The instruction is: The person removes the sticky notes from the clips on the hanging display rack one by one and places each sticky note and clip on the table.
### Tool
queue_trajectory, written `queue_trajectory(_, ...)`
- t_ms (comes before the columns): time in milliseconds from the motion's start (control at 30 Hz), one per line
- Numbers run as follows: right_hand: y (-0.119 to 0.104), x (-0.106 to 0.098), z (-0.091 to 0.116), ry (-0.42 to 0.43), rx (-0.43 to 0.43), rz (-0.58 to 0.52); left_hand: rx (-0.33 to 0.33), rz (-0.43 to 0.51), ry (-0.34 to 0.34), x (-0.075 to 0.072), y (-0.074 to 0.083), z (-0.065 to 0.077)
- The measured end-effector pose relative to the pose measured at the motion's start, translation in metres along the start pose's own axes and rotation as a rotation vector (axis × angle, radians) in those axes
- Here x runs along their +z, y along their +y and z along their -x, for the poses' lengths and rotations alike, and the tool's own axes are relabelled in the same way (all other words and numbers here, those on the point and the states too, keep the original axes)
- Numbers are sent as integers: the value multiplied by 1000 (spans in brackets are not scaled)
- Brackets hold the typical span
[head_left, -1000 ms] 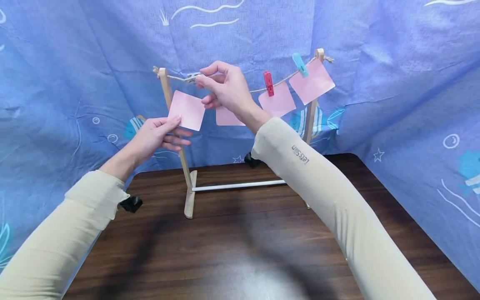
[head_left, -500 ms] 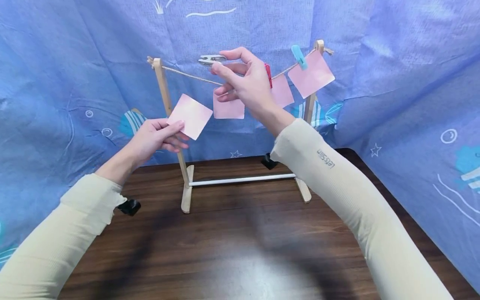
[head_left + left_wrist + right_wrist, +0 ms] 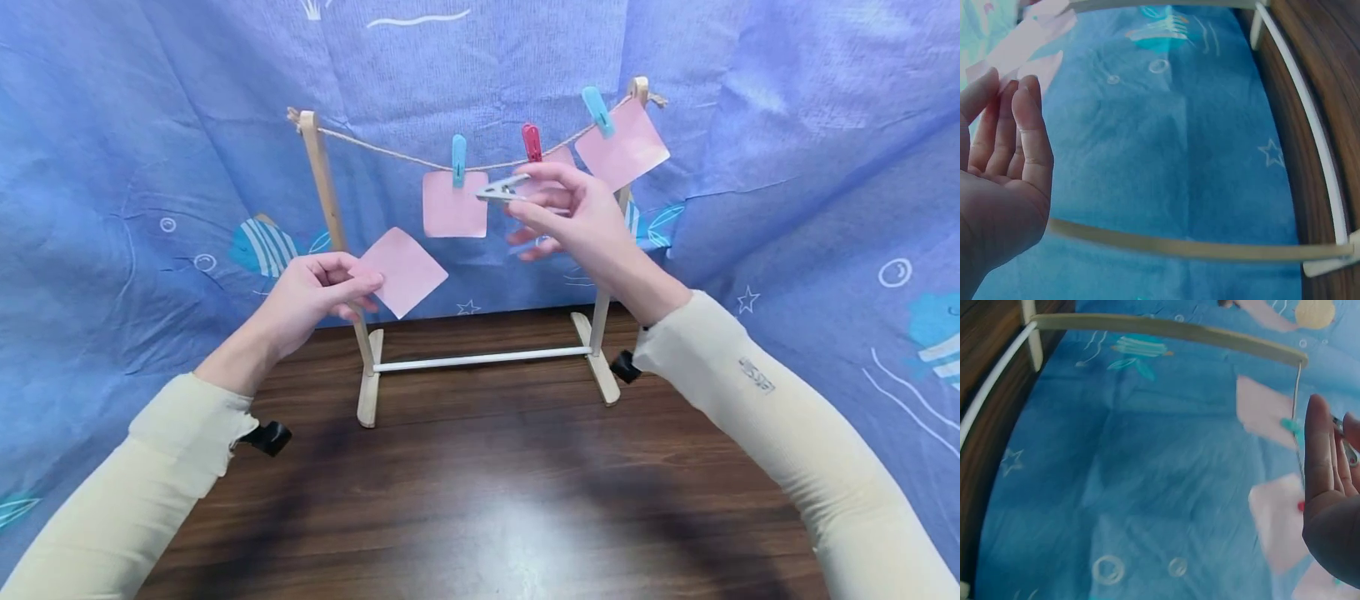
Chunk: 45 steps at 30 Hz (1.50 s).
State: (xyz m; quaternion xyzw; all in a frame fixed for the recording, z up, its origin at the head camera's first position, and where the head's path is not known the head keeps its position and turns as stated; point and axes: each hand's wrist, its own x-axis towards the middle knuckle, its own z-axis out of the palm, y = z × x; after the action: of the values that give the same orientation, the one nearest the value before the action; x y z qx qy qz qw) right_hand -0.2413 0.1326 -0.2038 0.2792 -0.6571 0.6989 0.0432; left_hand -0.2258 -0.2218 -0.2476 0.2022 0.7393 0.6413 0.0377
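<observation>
Pinching — left hand [image 3: 311,292], paper [image 3: 408,271]; right hand [image 3: 577,212], clothespin [image 3: 493,192]

- Head view is bright and mostly sharp; white glare lies on the table [image 3: 513,508], with soft dark shadows at both sides.
- Left wrist view is washed out at upper left, around the pink paper [image 3: 1016,47].
- Right wrist view is dim, soft; the wooden post [image 3: 1166,330] looks bent.

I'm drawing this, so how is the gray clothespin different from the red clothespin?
The gray clothespin is pinched in the right hand; the red clothespin is clipped on the rope. The gray one points sideways; the red one stands nearly upright. Both are clothespins.
</observation>
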Motion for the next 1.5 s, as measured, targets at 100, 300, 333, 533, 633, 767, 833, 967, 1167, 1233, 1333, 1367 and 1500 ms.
queue_trajectory(100, 10, -20, 18, -9, 40, 38, 6, -11, 34, 6, -3, 4)
queue_trajectory(300, 35, -53, 49, -56, 154, 192, -6, -55, 56, 14, -21, 13)
queue_trajectory(333, 40, -57, 54, -61, 180, 214, -19, -57, 55, 15, -25, 15)
queue_trajectory(533, 72, -78, 72, -69, 273, 198, -96, -8, 43, 15, -54, 20)
queue_trajectory(633, 83, -82, 77, -82, 281, 164, -120, 8, 52, 15, -68, 22)
queue_trajectory(767, 97, -87, 83, -95, 313, 157, -164, -15, 79, 13, -87, 23)
queue_trajectory(833, 105, -90, 86, -99, 329, 159, -182, -34, 94, 10, -97, 24)
queue_trajectory(967, 122, -97, 92, -106, 375, 142, -233, -49, 104, 3, -119, 26)
queue_trajectory(1167, 153, -108, 105, -69, 505, 6, -321, -70, 116, -6, -153, 31)
queue_trajectory(1233, 161, -111, 108, -62, 536, -15, -340, -73, 116, -7, -159, 34)
queue_trajectory(1333, 169, -116, 113, -67, 575, -1, -378, -59, 116, -6, -167, 38)
queue_trajectory(1367, 172, -117, 114, -75, 585, 14, -388, -56, 114, -6, -170, 40)
queue_trajectory(1500, 182, -124, 117, -97, 627, 56, -435, -38, 126, -7, -180, 44)
